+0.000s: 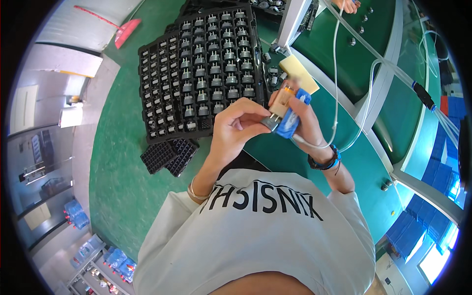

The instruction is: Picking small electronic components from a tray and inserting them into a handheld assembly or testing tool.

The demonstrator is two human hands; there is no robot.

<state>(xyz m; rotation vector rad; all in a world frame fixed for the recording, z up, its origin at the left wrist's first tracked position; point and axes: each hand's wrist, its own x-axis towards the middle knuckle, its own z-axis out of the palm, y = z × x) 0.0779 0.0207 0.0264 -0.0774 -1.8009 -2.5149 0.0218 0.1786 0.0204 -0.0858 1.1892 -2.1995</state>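
Note:
My left hand [235, 124] pinches a small dark grey plug piece [268, 123] with metal prongs between thumb and fingertips. The prongs point up toward a tan block-shaped fixture [280, 102], touching it or nearly so; I cannot tell which. Wrapped round that fixture is my right hand [307, 120], its thumb along the side. A blue wrapping [291, 120] covers part of the fixture, and a white cable [314, 146] runs past my right wrist. Just left of my hands lies a black tray [258, 49] filled with rows of similar two-pronged plug pieces.
Beside it on the left is another black tray [141, 91] with smaller pieces. Two small black trays [158, 158] lie nearer me. A pale yellow block [300, 73] and loose plug pieces [274, 77] sit beyond my right hand. Another person's hand [349, 6] shows at the far right.

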